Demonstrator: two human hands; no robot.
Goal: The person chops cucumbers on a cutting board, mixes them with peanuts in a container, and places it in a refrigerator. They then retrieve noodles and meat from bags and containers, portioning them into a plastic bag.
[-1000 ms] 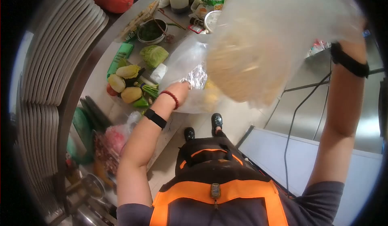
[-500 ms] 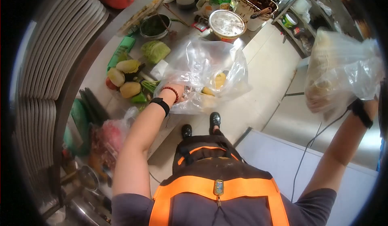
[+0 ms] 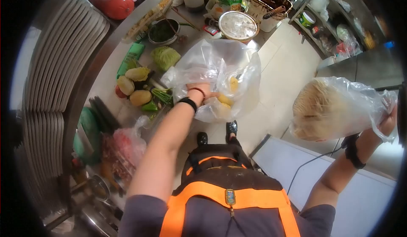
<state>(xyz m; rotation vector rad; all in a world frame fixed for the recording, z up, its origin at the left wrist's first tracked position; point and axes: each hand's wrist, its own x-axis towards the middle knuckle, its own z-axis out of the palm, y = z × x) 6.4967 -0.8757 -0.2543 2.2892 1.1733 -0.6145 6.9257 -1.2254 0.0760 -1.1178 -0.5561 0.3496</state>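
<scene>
While reaching into the open clear bag at the edge of the desk with the left hand, holds the filled bag well apart from it, out to the right. Has the right hand closed around the gathered plastic at its neck; can make out tan, strand-like contents through the film, at the end away from the grip. Has the left hand partly covered by plastic, near the yellow pieces inside; cannot tell how far open or whether gripping anything. Just left of the open bag, can see green stems and a pale green cabbage; beyond, a bowl with dark green contents and, just past the open bag, a round covered tub.
</scene>
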